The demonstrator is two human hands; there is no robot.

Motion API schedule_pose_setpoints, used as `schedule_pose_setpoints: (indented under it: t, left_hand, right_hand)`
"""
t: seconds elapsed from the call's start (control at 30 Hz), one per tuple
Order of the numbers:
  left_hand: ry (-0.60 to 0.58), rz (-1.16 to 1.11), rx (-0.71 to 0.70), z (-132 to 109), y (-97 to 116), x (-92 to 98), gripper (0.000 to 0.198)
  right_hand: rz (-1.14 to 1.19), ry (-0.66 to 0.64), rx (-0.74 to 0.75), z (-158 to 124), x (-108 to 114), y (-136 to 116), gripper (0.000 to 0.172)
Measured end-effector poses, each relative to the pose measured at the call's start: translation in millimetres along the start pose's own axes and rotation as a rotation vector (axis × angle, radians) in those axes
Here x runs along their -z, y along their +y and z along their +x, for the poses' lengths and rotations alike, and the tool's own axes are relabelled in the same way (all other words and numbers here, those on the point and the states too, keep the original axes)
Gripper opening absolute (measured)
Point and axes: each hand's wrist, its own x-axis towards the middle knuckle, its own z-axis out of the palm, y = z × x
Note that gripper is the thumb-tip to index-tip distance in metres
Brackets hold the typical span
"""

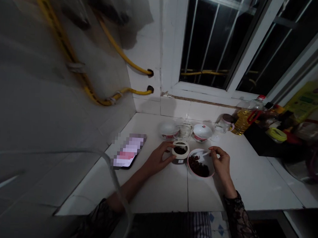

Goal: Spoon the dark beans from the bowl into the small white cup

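My left hand [160, 155] grips a small round jar [180, 157] by its left side, thumb and fingers at the cream-coloured rim. Dark contents show through the jar's top. In my right hand [221, 161], pinched between thumb and fingers, is the handle of a white spoon [203, 154]. The spoon's head rests among dark red, chunky food [199, 167] inside a white bowl [210, 169] with a pinkish rim. Jar and bowl stand side by side on the white tiled counter [159, 194]. What exactly the food is, I cannot tell.
Behind the jar stand two white bowls with red patterns, one bowl [202, 131] right and one bowl [168, 129] left, with clear glassware [184, 131] between. A lit phone [128, 151] lies left. At the back right are an oil bottle [242, 120] and several condiment containers.
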Motion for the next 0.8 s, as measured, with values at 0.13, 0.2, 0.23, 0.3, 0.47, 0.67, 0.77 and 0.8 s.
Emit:
schedule_pose_setpoints:
  t: [0.13, 0.2, 0.23, 0.3, 0.47, 0.67, 0.77, 0.8]
  left_hand:
    - [0.005, 0.008, -0.016, 0.3, -0.2, -0.4, 0.028]
    - [0.003, 0.005, -0.01, 0.3, -0.8, -0.6, 0.028]
    - [0.002, 0.002, -0.006, 0.2, -1.1, -0.6, 0.028]
    - [0.001, -0.001, 0.005, 0.1, -1.7, -0.7, 0.028]
    - [-0.002, -0.016, 0.016, -0.3, -1.7, -0.5, 0.029]
    - [-0.001, -0.013, 0.021, -0.5, -1.4, -0.9, 0.029]
    - [0.002, -0.01, 0.015, -0.3, -2.7, -1.6, 0.028]
    - [0.003, -0.01, 0.013, -0.3, -3.0, -1.7, 0.029]
  right_hand:
    - [0.035, 0.008, -0.045, -0.2, -0.1, -1.7, 0.033]
    - [0.067, 0.008, -0.07, 0.0, -0.5, -0.5, 0.032]
    - [0.088, 0.012, -0.086, 0.2, -0.8, 0.6, 0.032]
    - [0.134, 0.02, -0.122, 1.1, -1.2, 3.4, 0.032]
    - [0.238, 0.012, -0.168, 6.9, -1.2, 5.7, 0.032]
    - [0.218, 0.059, -0.006, 14.6, -8.2, -22.2, 0.029]
    - [0.103, 0.088, 0.208, 13.2, -17.9, -39.5, 0.024]
    - [0.051, 0.084, 0.312, 11.8, -21.5, -43.5, 0.022]
